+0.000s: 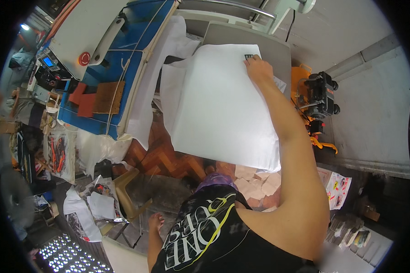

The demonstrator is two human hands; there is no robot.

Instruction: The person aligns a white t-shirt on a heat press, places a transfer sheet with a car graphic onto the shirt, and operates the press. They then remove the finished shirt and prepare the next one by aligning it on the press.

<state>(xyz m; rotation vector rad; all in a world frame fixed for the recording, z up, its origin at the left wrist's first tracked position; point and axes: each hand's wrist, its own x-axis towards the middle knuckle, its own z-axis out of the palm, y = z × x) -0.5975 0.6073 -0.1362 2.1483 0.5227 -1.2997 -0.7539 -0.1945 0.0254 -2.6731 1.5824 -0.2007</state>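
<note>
A large white sheet (223,109), paper-like or plastic, lies over a grey work table and hangs down its near side. My right arm stretches forward, and my right hand (259,69) rests at the sheet's far right corner. Its fingers are bent together against a small black-and-white patch (248,57); whether that is printed on the sheet or a separate piece, I cannot tell. Down by my left side hangs my left hand (156,221), its fingers loosely curled and apart, with nothing in it.
To the left stands a machine with a blue bed (136,36), a red stop button (84,58) and red and brown pads (108,98). A black motor unit (322,95) on an orange frame is at the right. Bags and a tan chair (125,193) crowd the lower left.
</note>
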